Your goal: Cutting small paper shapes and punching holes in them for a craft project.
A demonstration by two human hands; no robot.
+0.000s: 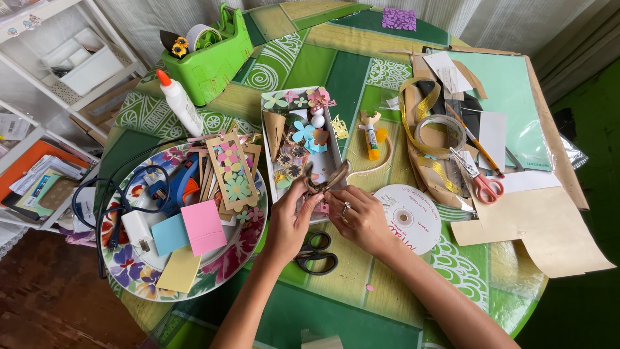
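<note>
Round and crowded, the green-patterned desk [336,71] carries a white tray [268,155] of paper flowers, and right at its near edge both hands meet over a small tan paper strip [326,179]. That strip runs diagonally, rising up and to the right, pinched between the two sets of fingertips, with the left hand [290,216] gripping its lower end and the right hand [361,216] its side. Both wrists angle inward, forearms coming from the near rim, black scissors [316,253] just beneath them.

The round green-patterned table [336,71] carries a floral plate [223,268], white tray [266,139], disc [410,218], black scissors [316,253], seemingly paper sheets [546,229].
</note>
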